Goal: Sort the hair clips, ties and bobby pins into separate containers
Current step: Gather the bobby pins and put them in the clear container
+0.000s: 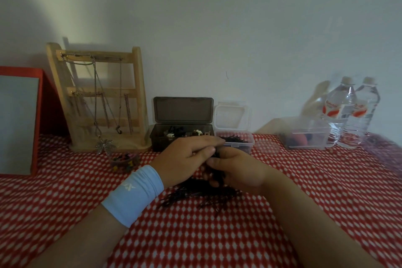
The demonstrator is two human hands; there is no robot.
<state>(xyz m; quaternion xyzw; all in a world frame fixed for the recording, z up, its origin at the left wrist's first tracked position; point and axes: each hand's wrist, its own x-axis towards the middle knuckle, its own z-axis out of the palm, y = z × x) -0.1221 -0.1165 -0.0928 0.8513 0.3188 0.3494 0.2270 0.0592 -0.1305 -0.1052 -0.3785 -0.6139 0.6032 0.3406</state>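
Table: a table [217, 246] with a red cloth that has white spots on it, pushed up to a pale wall.
Left hand: the left hand [187, 159] is in the middle of the table. Its fingers lie mostly straight and point to the back edge. Its thumb is right by the dark pins. I cannot tell if it has hold of any.
Wristband: a light blue wristband [134, 193] is on the left wrist.
Right hand: the right hand [239, 173] is touching the left one. Its fingers and thumb are curled round a bunch of pins [214, 177].
Pile: a pile of bobby pins [195, 191] lies on the cloth under both hands, in the middle of the table.
Dark box: a dark box [165, 139] sits at the back edge with its lid up. Hair clips [196, 132] are inside it.
Small tub: a small clear tub [248, 143] sits just to the right of the dark box, lid open. It has black pins [232, 138] in it.
Clear box: a clear box [309, 135] sits near the back right corner. It looks blurry. Hair ties [300, 140] in red and dark colours show through it.
Loose clips: a little heap of coloured clips [124, 160] lies on the cloth, left of the hands.
Stand: a wooden stand [139, 93] at the back left holds necklaces [95, 98].
Mirror: a red-framed mirror [19, 119] leans at the left edge.
Bottles: two water bottles [339, 115] stand at the back right corner, beside the clear box.
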